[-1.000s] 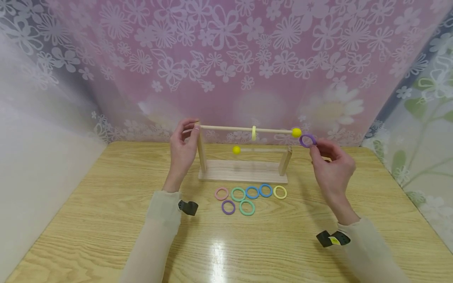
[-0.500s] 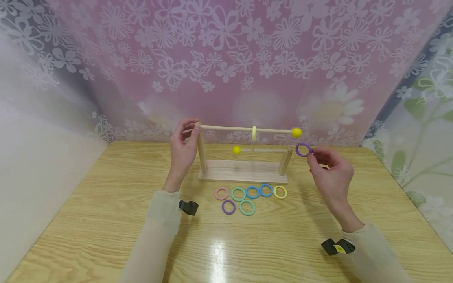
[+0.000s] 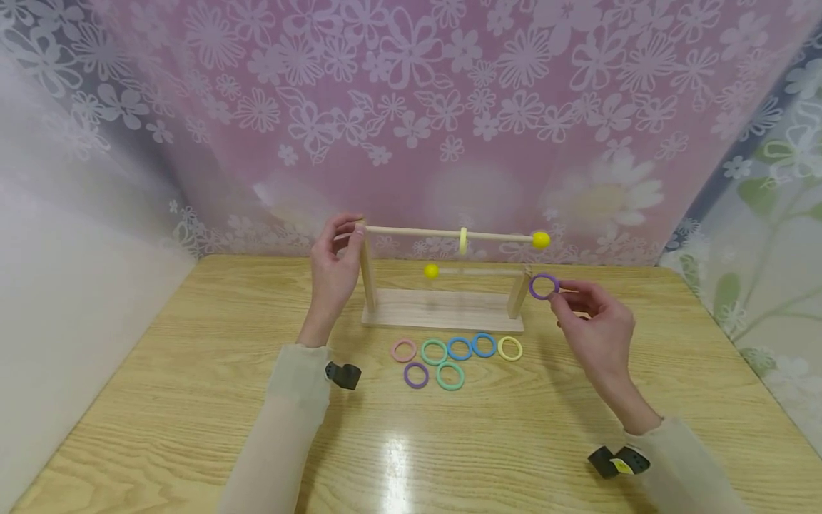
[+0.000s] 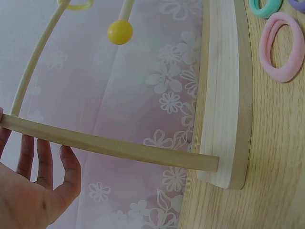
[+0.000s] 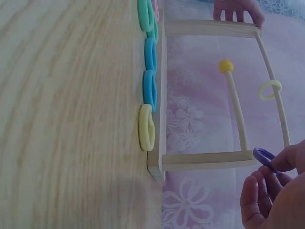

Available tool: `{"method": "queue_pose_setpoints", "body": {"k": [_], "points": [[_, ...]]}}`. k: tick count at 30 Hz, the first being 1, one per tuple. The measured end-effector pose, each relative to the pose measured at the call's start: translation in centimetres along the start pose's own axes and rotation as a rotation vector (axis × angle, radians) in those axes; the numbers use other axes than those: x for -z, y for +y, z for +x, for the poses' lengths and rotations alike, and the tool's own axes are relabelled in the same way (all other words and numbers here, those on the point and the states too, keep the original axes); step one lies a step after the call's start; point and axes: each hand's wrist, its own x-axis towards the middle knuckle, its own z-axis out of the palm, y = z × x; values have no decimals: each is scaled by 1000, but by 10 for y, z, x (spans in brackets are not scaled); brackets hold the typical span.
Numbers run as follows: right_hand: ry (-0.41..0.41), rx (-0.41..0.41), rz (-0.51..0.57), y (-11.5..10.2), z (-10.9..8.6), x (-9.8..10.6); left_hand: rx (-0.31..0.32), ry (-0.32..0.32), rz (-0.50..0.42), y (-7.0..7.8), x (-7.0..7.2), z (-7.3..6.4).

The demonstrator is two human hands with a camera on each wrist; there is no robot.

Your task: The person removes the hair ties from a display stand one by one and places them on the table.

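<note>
My left hand [image 3: 335, 268] grips the top of the tall left post of a wooden stand [image 3: 443, 311], fingers and thumb at the post in the left wrist view. Between thumb and fingertips, my right hand [image 3: 599, 325] pinches a purple hair tie [image 3: 531, 291], held up just right of the short right post [image 3: 517, 294]. The upper rod [image 3: 411, 231] runs right from the tall post to a yellow ball [image 3: 541, 240]; a pale yellow hair tie [image 3: 463, 241] hangs on it. The lower rod [image 3: 481, 272] points left from the short post, ending in another yellow ball [image 3: 432, 271].
Several hair ties lie on the wooden table [image 3: 212, 400] before the stand: pink [image 3: 393, 351], green [image 3: 424, 353], blue [image 3: 450, 349], yellow [image 3: 500, 348] and purple [image 3: 406, 375] among them. A flowered curtain [image 3: 411, 128] hangs behind the table.
My right hand has moved down and slightly left with the purple hair tie, from beside the upper rod's ball to beside the short post's top. The left hand keeps its grip on the post.
</note>
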Motion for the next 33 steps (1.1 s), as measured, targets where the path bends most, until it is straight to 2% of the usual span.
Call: {"method": "queue_pose_setpoints", "body": {"k": [7, 19, 27, 33], "points": [[-115, -136, 37, 0, -6, 2, 3, 10, 10, 0, -1, 0], [-318, -196, 30, 6, -11, 4, 5, 4, 0, -2, 0, -1], [-401, -248, 31, 8, -15, 2, 11, 4, 5, -1, 1, -1], [-438, -254, 16, 11, -20, 0, -3, 6, 14, 1, 0, -1]]}}
